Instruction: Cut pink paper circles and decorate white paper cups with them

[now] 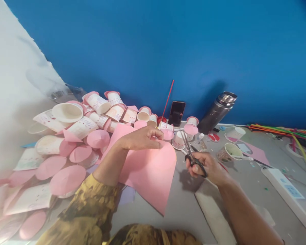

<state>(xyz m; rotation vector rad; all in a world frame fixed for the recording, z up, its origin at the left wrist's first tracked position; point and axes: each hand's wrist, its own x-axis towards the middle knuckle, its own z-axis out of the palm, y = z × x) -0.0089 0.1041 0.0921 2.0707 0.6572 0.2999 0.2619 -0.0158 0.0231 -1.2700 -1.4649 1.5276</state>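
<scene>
A large sheet of pink paper (153, 170) hangs from my left hand (142, 137), whose thumb and fingers pinch it near its top edge. The right side of the sheet has a curved edge. My right hand (204, 165) grips a pair of scissors (191, 154) with black handles, its fingers at the finger loops. The blades point up and away, just right of the sheet and apart from it. Behind the blades stands a white paper cup (179, 141) with printed marks.
Paper cups (85, 127) with pink discs and cones are heaped at left. A phone (176, 113) leans on the blue wall beside a dark flask (215, 114). At right lie a patterned cup (228, 153), a power strip (285, 190) and coloured pipe cleaners (272, 128).
</scene>
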